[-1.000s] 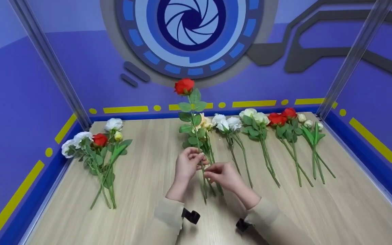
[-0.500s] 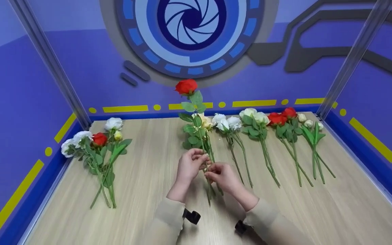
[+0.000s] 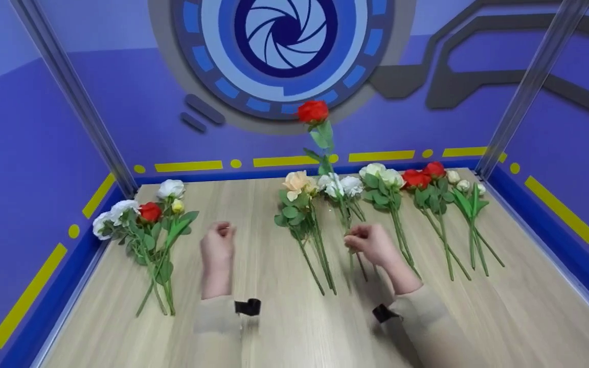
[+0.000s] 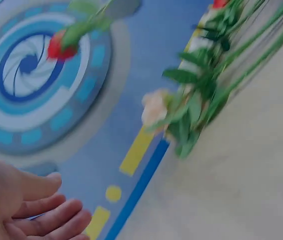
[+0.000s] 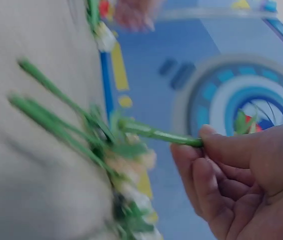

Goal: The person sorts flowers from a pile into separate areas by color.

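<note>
My right hand pinches the stem of a red rose between thumb and fingers. The rose stands upright, its head overlapping the back wall and its leaves passing in front of the white flowers. In the right wrist view the green stem runs out from the pinching thumb and fingers. My left hand is over the left middle of the table and holds nothing. Its fingers are relaxed in the left wrist view. Between the hands lie peach flowers with long stems.
A mixed bunch of white, red and yellow flowers lies at the table's left. To the right are pale green-white flowers, two red roses and small cream buds. Purple walls enclose the wooden table.
My left hand has let go of the red rose's stem and moved left. My right hand has carried the rose to the right, uncovering the peach flowers.
</note>
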`<state>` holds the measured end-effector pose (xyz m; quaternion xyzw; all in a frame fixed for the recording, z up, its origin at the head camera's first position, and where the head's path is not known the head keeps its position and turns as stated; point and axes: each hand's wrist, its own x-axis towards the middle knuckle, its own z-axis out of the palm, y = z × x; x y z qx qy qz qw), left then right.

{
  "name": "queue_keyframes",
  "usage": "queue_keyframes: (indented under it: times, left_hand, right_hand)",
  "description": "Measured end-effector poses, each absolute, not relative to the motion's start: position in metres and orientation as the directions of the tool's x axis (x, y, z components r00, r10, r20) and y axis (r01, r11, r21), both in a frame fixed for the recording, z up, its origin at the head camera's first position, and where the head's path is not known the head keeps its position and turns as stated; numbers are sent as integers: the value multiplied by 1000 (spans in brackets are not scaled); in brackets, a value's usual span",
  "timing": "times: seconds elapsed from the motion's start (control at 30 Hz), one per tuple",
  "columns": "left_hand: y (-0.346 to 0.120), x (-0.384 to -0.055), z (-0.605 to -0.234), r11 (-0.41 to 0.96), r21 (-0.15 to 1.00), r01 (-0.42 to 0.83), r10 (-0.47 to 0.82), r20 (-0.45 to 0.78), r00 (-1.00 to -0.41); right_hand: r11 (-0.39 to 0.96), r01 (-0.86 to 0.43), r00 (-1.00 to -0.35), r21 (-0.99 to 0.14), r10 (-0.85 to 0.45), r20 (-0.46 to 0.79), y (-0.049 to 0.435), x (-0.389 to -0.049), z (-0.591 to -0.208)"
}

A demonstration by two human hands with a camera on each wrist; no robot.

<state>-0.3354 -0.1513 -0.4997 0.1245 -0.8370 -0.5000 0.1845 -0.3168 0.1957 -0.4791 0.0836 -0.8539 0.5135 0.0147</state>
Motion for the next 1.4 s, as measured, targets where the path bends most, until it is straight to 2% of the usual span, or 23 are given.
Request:
queue_keyframes:
  times: [0.2, 0.4, 0.53, 0.7, 0.9, 1.17, 1.4]
  left_hand:
    - [-200, -328, -511, 476, 855, -207, -517, 81, -852]
    - [-228, -320, -520, 517, 766, -383, -688, 104, -719]
    - [-239, -318, -525, 452, 751, -481, -740, 14, -673]
    - [-249, -315, -531, 386, 748, -540, -736, -103, -669]
    - [-253, -315, -534, 410, 706, -577, -708, -152, -689]
    - [-238, -319, -538, 509, 715, -479, -674, -16, -739]
    - [-219, -324, -540, 583, 697, -417, -602, 26, -798]
  right_hand:
    - [531, -43, -999, -846, -19, 39, 241, -324, -465]
    - [594, 43, -998, -804, 56, -11, 283, -325, -457]
    - [610, 48, -997, -791, 83, 4, 300, -323, -454]
    - [591, 67, -994, -804, 111, -2, 312, -322, -452]
    - [589, 102, -988, -802, 155, -11, 324, -321, -452]
    - [568, 165, -980, -807, 188, -68, 344, -320, -461]
    - [690, 274, -958, -669, 254, -130, 364, -315, -466]
